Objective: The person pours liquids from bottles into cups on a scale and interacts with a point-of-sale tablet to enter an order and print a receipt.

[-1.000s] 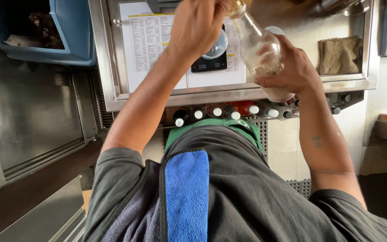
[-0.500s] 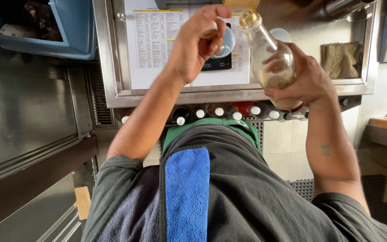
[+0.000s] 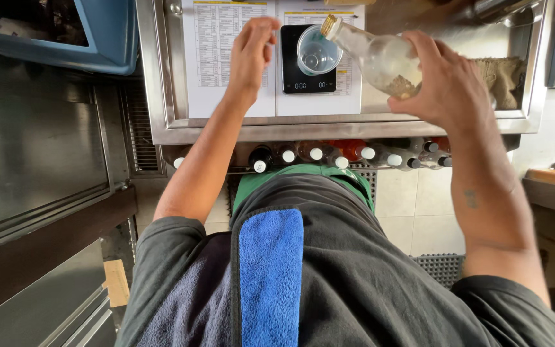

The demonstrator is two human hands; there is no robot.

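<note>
My right hand [image 3: 448, 87] grips a clear glass bottle [image 3: 380, 58] that holds a little pale liquid, tilted so that its gold-rimmed neck points down-left over a clear cup [image 3: 318, 50]. The cup stands on a small black digital scale [image 3: 308, 71] on the steel counter [image 3: 162, 77]. My left hand [image 3: 252, 51] hovers just left of the scale, fingers loosely curled over a printed white sheet [image 3: 226, 58], with nothing seen in it.
A row of capped bottles [image 3: 329, 154] sits in a rail below the counter's front edge. A brown cloth [image 3: 502, 77] lies at the counter's right. A blue bin [image 3: 97, 38] stands at the upper left. A blue towel [image 3: 271, 270] hangs at my waist.
The bottle has come down from upright to tilted over the cup on the scale. My left hand has left the bottle's top and moved left, above the sheet.
</note>
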